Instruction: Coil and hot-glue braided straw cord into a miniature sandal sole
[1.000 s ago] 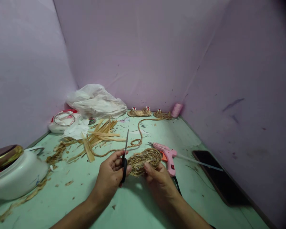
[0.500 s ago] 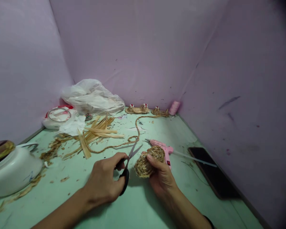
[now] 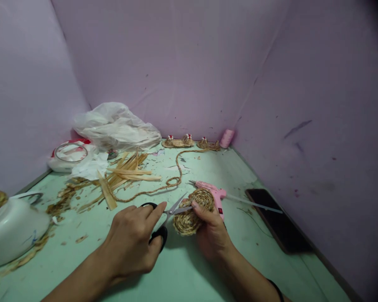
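My left hand (image 3: 134,235) has its fingers through the black loops of a pair of scissors (image 3: 171,212), whose blades are spread. One blade lies across a coiled, woven straw piece (image 3: 189,222), about where its two rounded parts meet. Gripping that piece from the right is my right hand (image 3: 212,233), with the thumb on top and the other fingers hidden beneath. Just behind the woven piece lies a pink glue gun (image 3: 219,197) with a long clear glue stick out of its back.
Plaited cord (image 3: 151,192) winds across the green table from dry straw strips (image 3: 129,172). At the back are small woven slippers (image 3: 178,143), a pink thread spool (image 3: 227,138) and a plastic bag (image 3: 116,128). A white pot (image 3: 19,230) stands left, a phone (image 3: 277,220) right.
The scissors have moved right and turned, bringing one blade over the woven piece. Their blades are spread wider. My right hand keeps hold of the piece; the view has shifted slightly.
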A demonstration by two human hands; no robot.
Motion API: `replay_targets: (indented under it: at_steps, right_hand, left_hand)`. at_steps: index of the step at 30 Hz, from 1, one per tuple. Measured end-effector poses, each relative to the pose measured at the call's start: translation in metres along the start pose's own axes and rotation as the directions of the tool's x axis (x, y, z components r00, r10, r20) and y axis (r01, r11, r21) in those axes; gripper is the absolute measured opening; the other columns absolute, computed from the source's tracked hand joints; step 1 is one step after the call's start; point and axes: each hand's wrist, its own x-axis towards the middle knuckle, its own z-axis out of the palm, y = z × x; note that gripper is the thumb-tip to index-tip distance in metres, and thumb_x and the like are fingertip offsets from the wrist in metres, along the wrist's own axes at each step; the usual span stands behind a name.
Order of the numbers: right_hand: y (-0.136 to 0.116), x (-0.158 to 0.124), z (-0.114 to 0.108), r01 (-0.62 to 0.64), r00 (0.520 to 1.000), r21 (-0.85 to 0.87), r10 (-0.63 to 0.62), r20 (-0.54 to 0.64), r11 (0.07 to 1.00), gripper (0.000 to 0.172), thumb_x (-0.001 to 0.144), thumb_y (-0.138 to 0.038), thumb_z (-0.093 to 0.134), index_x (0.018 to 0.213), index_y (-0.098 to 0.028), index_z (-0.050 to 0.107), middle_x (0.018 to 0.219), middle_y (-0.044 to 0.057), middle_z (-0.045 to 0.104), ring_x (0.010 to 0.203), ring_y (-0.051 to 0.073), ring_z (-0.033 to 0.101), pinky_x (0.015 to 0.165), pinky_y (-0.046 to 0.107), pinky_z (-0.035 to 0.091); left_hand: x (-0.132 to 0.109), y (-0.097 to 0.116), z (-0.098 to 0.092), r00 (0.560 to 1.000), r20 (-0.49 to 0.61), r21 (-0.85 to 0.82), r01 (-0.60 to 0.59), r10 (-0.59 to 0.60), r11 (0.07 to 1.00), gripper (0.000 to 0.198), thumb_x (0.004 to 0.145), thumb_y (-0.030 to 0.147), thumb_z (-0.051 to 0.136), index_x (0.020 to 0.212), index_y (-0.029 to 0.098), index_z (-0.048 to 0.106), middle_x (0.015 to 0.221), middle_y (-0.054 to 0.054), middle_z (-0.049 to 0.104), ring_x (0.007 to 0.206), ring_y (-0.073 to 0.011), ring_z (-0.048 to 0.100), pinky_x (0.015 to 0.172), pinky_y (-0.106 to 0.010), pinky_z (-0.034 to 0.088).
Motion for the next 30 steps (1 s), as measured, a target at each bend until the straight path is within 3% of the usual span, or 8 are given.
replay_targets:
  at_steps: [8,18,25,30]
  right_hand:
    - [-0.002,-0.002,0.000,0.025,0.996,-0.012,-0.024,0.089,1.000,0.021,0.063,-0.021,0.075,0.082,-0.017,0.069,0.075,0.004,0.073,0.072,0.022,0.068,0.077,0.038,0.054]
    - [0.000,-0.003,-0.004,0.045,0.998,-0.035,-0.043,0.047,0.998,0.022,0.061,-0.021,0.076,0.082,-0.017,0.070,0.074,0.003,0.072,0.063,0.020,0.067,0.073,0.037,0.055]
    - [0.001,-0.006,-0.004,0.069,0.996,-0.048,-0.067,0.059,0.996,0.017,0.061,-0.021,0.078,0.075,-0.018,0.069,0.073,0.002,0.071,0.063,0.016,0.064,0.073,0.034,0.055]
    - [0.002,-0.009,-0.004,0.083,0.995,-0.038,-0.081,0.055,0.996,0.011,0.065,-0.021,0.077,0.073,-0.019,0.069,0.081,0.001,0.072,0.068,0.015,0.065,0.074,0.030,0.055]
  left_hand:
    - [0.001,0.003,-0.004,0.996,0.094,-0.028,0.013,-0.011,1.000,0.053,0.069,0.022,0.046,0.121,0.013,0.055,0.078,-0.008,0.067,0.059,-0.0227,0.059,0.053,-0.036,0.045]
    - [0.000,0.005,-0.007,0.970,0.238,-0.095,0.069,-0.045,0.993,0.058,0.069,0.019,0.043,0.126,0.013,0.049,0.087,-0.010,0.070,0.066,-0.0268,0.065,0.056,-0.040,0.049]
    - [0.002,0.005,-0.015,0.916,0.392,-0.140,0.146,-0.081,0.979,0.060,0.069,0.017,0.042,0.129,0.016,0.047,0.093,-0.010,0.070,0.076,-0.0295,0.068,0.063,-0.044,0.051]
    - [0.000,0.007,-0.014,0.911,0.401,-0.112,0.156,-0.099,0.981,0.060,0.071,0.016,0.039,0.131,0.012,0.045,0.098,-0.013,0.069,0.080,-0.0333,0.067,0.065,-0.050,0.051]
